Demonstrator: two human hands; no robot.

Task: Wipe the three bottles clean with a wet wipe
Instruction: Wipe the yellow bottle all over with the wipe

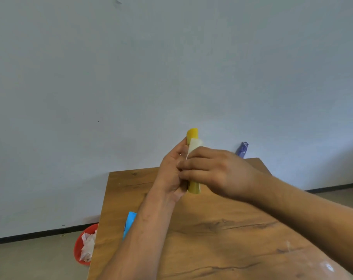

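A yellow bottle (192,134) is held upright above the far part of the wooden table (222,235). My left hand (171,174) grips its left side. My right hand (214,170) wraps a white wet wipe (194,147) round the bottle's middle, fingers curled over it. Only the bottle's top and bottom end show. A blue bottle (242,149) stands at the table's far right edge, partly hidden behind my right hand. A third bottle is not in view.
A light blue packet (129,223) lies near the table's left edge, partly under my left forearm. On the floor to the left a red bin (79,247) holds crumpled white wipes. A plain wall rises behind the table.
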